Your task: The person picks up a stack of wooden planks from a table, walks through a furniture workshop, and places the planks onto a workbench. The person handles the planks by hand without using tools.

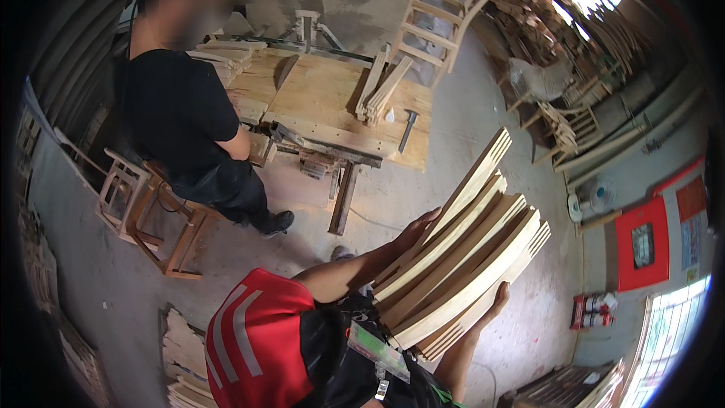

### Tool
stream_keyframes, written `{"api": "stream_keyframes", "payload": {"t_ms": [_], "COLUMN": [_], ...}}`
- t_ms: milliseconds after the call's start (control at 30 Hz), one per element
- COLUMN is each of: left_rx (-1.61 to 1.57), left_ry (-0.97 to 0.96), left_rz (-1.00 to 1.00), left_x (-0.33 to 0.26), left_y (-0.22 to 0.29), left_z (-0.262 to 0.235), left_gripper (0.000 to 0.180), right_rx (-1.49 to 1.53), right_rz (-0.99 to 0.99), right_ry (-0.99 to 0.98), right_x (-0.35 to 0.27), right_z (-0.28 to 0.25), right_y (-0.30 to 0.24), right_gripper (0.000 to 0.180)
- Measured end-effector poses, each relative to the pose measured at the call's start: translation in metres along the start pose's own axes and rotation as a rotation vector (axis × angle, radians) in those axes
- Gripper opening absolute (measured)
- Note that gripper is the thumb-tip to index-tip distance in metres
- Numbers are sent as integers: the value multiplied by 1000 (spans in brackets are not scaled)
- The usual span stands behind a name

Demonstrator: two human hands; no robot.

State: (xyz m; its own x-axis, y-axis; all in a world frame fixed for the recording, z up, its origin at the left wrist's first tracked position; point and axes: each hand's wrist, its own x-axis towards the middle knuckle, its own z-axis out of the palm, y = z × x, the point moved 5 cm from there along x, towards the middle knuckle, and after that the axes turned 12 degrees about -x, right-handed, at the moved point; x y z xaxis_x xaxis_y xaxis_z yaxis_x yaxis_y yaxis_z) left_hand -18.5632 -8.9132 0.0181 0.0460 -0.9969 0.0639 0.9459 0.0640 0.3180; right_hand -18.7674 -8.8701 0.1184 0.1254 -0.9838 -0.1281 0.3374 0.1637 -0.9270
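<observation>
A stack of several curved wooden slats (453, 257) with grooved ends lies between my two hands, in front of my body. My left hand (418, 228) is closed on the stack's left side, and only part of its fingers shows. At the right side, my right hand (495, 306) presses against the lower slats with its fingers curled round the edge. The slats lie side by side, their far ends fanned slightly toward the upper right. The undersides of the stack and most of both palms are hidden.
At the left a person in black (177, 98) sits at a plywood-topped workbench (317, 91). On it lie wooden pieces (381, 87) and a hammer (408, 130). A wooden chair frame (430, 30) stands behind. Fire extinguishers (594, 310) are by the right wall.
</observation>
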Motion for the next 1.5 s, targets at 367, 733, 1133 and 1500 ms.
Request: {"api": "stream_keyframes", "payload": {"t_ms": [367,733,1133,1500], "left_rx": [20,-177,-76,39], "left_ry": [-25,-160,91,187], "left_rz": [180,303,686,688], "left_x": [139,204,294,361], "left_y": [63,168,250,314], "left_z": [-13,-11,-83,-131], "left_gripper": [45,47,46,55], "right_rx": [-138,-94,-53,-91], "right_rz": [21,79,310,498], "right_ry": [-173,-465,-689,-782], "right_x": [213,342,487,576], "right_z": [36,145,236,297], "right_y": [14,40,102,156], "right_gripper": [65,72,74,77]}}
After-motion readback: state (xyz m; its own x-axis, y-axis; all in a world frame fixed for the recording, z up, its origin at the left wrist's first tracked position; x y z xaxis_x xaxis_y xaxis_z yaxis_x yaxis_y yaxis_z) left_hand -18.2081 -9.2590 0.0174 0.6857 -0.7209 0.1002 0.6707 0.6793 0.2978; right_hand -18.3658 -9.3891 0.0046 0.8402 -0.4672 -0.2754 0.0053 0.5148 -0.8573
